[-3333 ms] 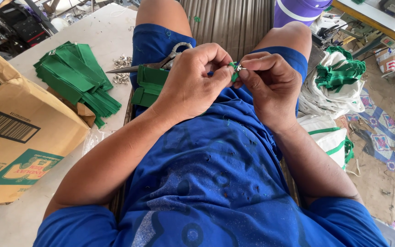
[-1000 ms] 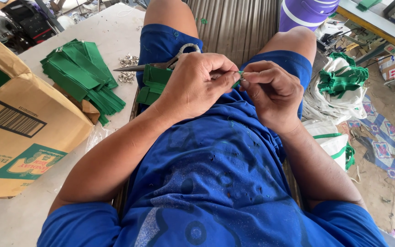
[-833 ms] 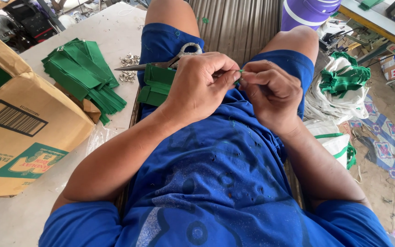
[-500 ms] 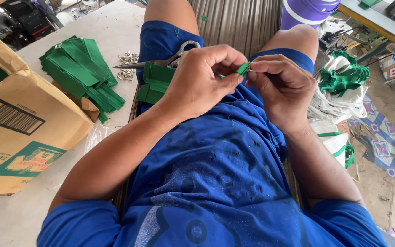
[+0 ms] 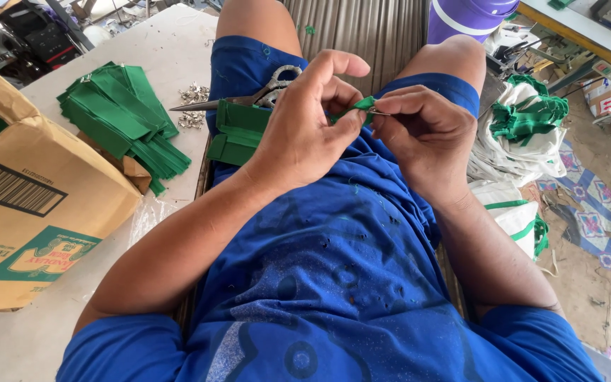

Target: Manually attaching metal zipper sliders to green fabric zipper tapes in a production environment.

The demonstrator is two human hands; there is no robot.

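1. Head view, looking down our own lap: our left hand (image 5: pixel 304 134) is raised over the thighs with its back toward us, thumb and middle fingers pinched on a small green strip (image 5: pixel 359 107), while the forefinger sticks out straight toward 1 o'clock.
2. Our right hand (image 5: pixel 427 134) meets it from 3 o'clock, fingers curled in and closed on a thin metal pin (image 5: pixel 379 112) whose tip touches the strip.
3. Both forearms run down from the hands to 6 o'clock, elbows bent and held wide.
4. That strip is soft, flat fabric, folded to a small point, and sits between the two hands just above our blue shorts (image 5: pixel 249 67).
5. At 11 o'clock of the left hand, steel scissors (image 5: pixel 249 95) lie on the left thigh, touching a stack of folded green pieces (image 5: pixel 238 134).
6. Farther toward 9 o'clock, a larger pile of green strips (image 5: pixel 125 117) fans out on the pale table (image 5: pixel 157 42), with a scatter of small shiny metal bits (image 5: pixel 194 113) beside it.
7. A creased cardboard box (image 5: pixel 33 205) fills the 8 o'clock corner.
8. At 3 o'clock, white sacks (image 5: pixel 518 152) hold tangled green trimmings.
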